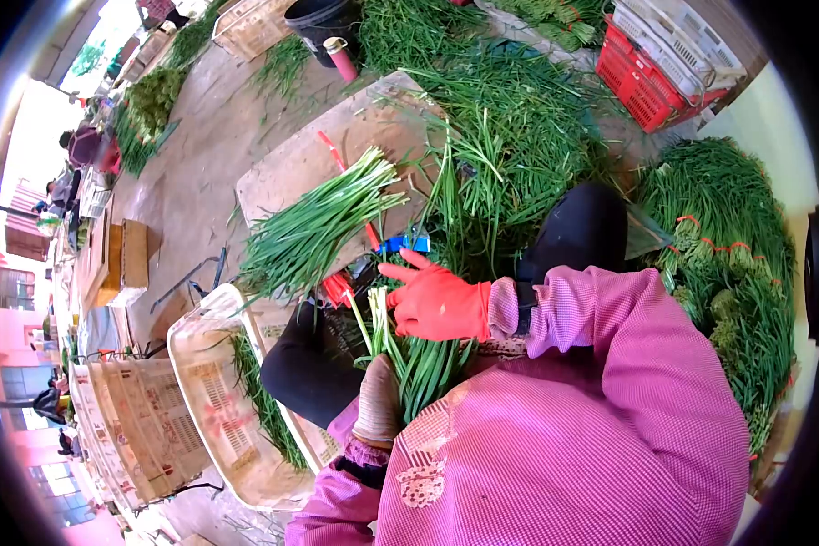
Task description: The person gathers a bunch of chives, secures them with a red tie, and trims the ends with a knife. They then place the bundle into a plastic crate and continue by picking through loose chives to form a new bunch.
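Note:
My left hand [378,400], in a greyish glove, is closed around a small bunch of green stalks [428,371] with pale ends pointing up. Just above it, my right hand [441,300] in an orange glove has its fingers apart, beside the pale ends; its lower fingers partly overlap the bunch. A larger bundle of green stalks [314,223] lies on a brown board [282,173], over a red strip [371,235]. Red strips [338,289] hang by the board's lower edge. A blue object [405,244] sits near my right fingertips.
A white crate [211,400] with greens stands left of my knee. Loose greens [537,118] pile up beyond the board; tied bundles [723,227] lie right. A black bucket [323,23], pink bottle [340,59] and red crate [642,77] stand farther back. People are at far left.

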`<control>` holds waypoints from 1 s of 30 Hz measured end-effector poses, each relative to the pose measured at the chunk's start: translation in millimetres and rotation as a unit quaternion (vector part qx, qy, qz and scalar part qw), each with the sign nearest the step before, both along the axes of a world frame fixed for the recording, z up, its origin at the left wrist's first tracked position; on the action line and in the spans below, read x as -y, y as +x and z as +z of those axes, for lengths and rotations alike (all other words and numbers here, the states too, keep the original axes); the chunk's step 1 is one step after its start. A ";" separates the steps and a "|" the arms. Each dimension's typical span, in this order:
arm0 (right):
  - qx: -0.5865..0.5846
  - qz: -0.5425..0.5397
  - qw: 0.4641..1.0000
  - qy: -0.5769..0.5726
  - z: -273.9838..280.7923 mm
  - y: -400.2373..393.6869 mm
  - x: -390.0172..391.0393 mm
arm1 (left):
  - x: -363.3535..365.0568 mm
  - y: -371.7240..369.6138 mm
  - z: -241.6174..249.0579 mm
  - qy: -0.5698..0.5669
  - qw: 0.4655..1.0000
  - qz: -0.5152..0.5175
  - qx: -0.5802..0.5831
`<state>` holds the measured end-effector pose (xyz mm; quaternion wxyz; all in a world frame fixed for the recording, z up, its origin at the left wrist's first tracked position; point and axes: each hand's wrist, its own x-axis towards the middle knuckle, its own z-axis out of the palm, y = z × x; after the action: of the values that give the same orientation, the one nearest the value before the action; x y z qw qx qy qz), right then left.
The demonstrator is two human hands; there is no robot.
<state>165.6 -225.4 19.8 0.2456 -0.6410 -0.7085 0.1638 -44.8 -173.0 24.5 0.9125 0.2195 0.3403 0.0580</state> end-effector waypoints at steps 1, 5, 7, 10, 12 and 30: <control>-0.002 0.000 1.000 -0.002 1.8 4.9 -1.8 | 0.9 4.4 8.6 -0.019 1.000 -0.001 -0.008; 0.289 -0.310 0.892 0.156 -3.9 84.4 -29.2 | -1.8 2.7 0.6 -0.024 1.000 -0.010 -0.007; 0.376 -0.347 0.841 0.178 21.7 124.3 -7.9 | -1.8 0.1 -4.9 -0.037 0.999 0.001 0.000; 0.187 -0.199 0.960 0.053 62.5 89.9 -5.8 | -2.1 2.4 -4.1 0.001 1.000 0.000 -0.006; 0.021 -0.029 0.998 -0.046 61.8 50.6 -0.7 | -4.7 1.1 -9.1 0.018 1.000 -0.004 -0.003; 0.311 -0.254 0.906 0.130 -11.5 128.8 -5.3 | 2.5 1.8 0.8 0.177 0.979 -0.011 -0.103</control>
<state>294.4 -220.2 8.3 0.1271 -0.7799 -0.5773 -0.2059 -43.0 -175.5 25.3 0.8201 0.3859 0.4142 0.0839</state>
